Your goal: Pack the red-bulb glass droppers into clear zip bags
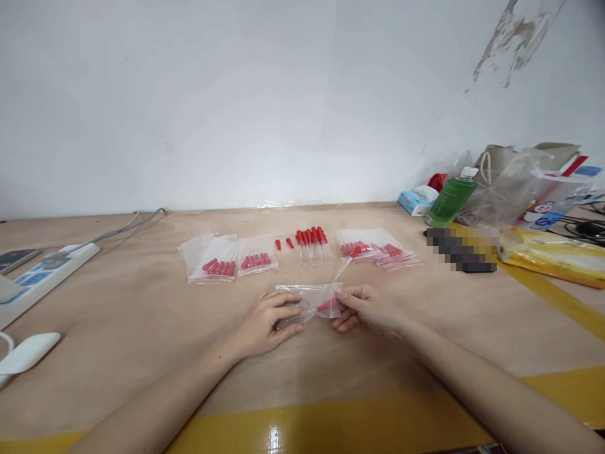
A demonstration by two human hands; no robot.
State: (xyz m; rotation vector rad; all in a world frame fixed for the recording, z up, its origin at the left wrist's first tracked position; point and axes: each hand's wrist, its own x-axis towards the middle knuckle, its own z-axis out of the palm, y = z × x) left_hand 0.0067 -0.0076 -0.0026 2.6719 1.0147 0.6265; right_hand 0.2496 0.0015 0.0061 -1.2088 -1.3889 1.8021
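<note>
A clear zip-lock bag [307,294] lies in front of me with a red-bulbed dropper [326,306] inside it. My right hand [362,308] pinches the bag's right end between thumb and fingers. On the bag's left end rests my left hand [271,318], its fingers spread and apart from the thumb. Just behind my right hand a loose dropper [355,252] lies slanted, its red bulb pointing away. Further back are a row of loose glass droppers [312,236] and two more red-bulbed droppers [290,243] beside them.
Filled bags of droppers lie at left [220,268], nearer the middle [255,260] and at right [392,250]. A power strip [70,255] stands far left. At right are a green bottle [451,198], a small blue box [416,203] and a yellow packet [553,255].
</note>
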